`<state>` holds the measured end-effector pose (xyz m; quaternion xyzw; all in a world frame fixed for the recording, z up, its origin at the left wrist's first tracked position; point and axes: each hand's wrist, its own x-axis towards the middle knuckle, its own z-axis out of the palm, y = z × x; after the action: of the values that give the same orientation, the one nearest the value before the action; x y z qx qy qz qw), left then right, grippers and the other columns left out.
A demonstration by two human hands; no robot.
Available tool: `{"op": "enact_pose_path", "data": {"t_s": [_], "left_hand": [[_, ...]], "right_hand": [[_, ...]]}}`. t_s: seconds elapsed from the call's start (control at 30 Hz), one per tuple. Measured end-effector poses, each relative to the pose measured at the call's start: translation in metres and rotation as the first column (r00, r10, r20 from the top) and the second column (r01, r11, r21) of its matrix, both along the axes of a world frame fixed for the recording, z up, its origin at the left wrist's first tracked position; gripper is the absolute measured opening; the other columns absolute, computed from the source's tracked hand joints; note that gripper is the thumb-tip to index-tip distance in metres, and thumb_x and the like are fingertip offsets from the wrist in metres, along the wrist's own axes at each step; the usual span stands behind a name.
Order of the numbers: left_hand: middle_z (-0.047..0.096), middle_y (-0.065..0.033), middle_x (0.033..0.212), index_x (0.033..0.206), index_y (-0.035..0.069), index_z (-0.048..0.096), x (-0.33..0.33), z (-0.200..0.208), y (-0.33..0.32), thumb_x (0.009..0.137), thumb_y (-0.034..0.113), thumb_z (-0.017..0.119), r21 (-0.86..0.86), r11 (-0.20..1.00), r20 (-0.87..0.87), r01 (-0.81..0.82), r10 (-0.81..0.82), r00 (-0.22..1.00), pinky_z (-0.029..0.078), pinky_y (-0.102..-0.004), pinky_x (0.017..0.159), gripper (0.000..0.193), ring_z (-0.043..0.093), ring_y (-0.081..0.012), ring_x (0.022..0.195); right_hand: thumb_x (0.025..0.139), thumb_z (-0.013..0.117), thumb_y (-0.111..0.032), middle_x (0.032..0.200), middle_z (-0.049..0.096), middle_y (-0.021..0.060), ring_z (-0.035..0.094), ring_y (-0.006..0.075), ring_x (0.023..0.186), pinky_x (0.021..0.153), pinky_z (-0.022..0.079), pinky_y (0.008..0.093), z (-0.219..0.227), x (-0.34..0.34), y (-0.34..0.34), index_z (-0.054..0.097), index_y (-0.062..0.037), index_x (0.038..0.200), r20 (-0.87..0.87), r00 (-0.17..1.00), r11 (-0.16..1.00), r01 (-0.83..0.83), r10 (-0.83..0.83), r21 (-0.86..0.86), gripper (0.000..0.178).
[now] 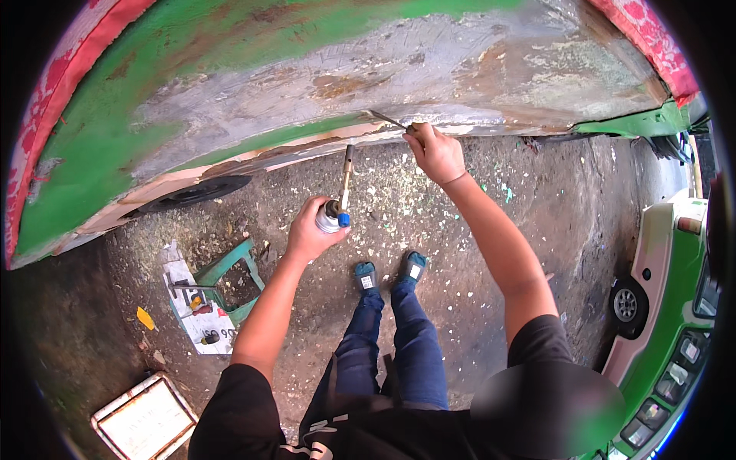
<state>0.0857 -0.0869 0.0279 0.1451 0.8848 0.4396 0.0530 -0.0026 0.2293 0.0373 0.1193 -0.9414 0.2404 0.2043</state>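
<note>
Left fingers wrap a blowtorch; right fingers, reaching farther forward, grip a thin blade.

- Black short-sleeved T-shirt, white print at the bottom edge
- Dark-blue trousers, lower centre
- Teal footwear, white patches on top, mid-frame
- Thin wristband, right of upper centre

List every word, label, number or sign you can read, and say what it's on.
White sheet, floor at left: dark characters, partly covered; I won't copy those out.
Shoes: pale labels, too small to read.
Black shirt: pale print, partly in view, unreadable.
White panel, lower left: any marks too washed out.
Can in the left hand: no readable lettering.
</note>
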Motion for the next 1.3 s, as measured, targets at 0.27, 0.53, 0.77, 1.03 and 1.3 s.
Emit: {"op": "enact_pose_path", "data": {"t_s": [0.27,0.53,0.77,1.03,1.3], "left_hand": [[0.064,-0.0132,0.111,0.118,0.005,0.057,0.005,0.005,0.000,0.064,0.021,0.091,0.060,0.998,-0.031,-0.010,0.012,0.999,0.053,-0.0393,0.089,0.066,0.066,-0.0311,0.103],[0.063,-0.0136,0.112,0.116,0.004,0.057,0.006,0.010,-0.002,0.064,0.018,0.091,0.071,0.997,-0.035,-0.025,0.027,0.999,0.053,-0.0400,0.088,0.064,0.065,-0.0317,0.103],[0.063,-0.0123,0.113,0.119,0.004,0.057,0.006,-0.002,-0.006,0.065,0.016,0.091,0.057,0.998,0.023,-0.031,0.030,0.999,0.050,-0.0390,0.092,0.065,0.063,-0.0281,0.106],[0.063,-0.0133,0.113,0.117,0.005,0.057,-0.002,0.006,-0.005,0.064,0.024,0.091,0.008,1.000,-0.028,-0.010,0.010,1.000,0.054,-0.0395,0.089,0.066,0.066,-0.0307,0.103],[0.064,-0.0128,0.113,0.117,0.005,0.058,0.000,0.009,0.001,0.064,0.020,0.091,0.060,0.998,-0.062,-0.005,0.008,0.998,0.054,-0.0389,0.088,0.064,0.066,-0.0304,0.103]], "right_hand": [[0.095,0.066,-0.032,0.076,0.069,0.0073,0.068,0.0288,0.060,0.051,0.054,0.0437,-0.012,0.003,0.004,0.057,-0.0121,0.097,0.013,0.999,0.998,0.041,-0.041,-0.042,0.022],[0.095,0.066,-0.031,0.075,0.069,0.0088,0.068,0.0312,0.060,0.052,0.055,0.0424,-0.010,0.001,0.017,0.058,-0.0115,0.095,0.074,0.997,0.997,0.044,-0.040,-0.058,0.021],[0.094,0.068,-0.028,0.075,0.071,0.0062,0.069,0.0281,0.061,0.050,0.054,0.0397,-0.011,-0.003,0.010,0.056,-0.0099,0.100,0.062,0.998,0.999,-0.010,0.013,-0.051,0.022],[0.095,0.068,-0.023,0.083,0.074,0.0108,0.072,0.0300,0.069,0.058,0.057,0.0396,0.004,0.000,0.016,0.058,-0.0069,0.104,-0.016,1.000,0.994,-0.011,0.010,-0.110,0.021],[0.095,0.068,-0.026,0.081,0.074,0.0087,0.072,0.0264,0.064,0.055,0.057,0.0377,0.001,0.004,0.030,0.059,-0.0078,0.101,0.045,0.998,0.995,0.044,-0.040,-0.089,0.022]]}}
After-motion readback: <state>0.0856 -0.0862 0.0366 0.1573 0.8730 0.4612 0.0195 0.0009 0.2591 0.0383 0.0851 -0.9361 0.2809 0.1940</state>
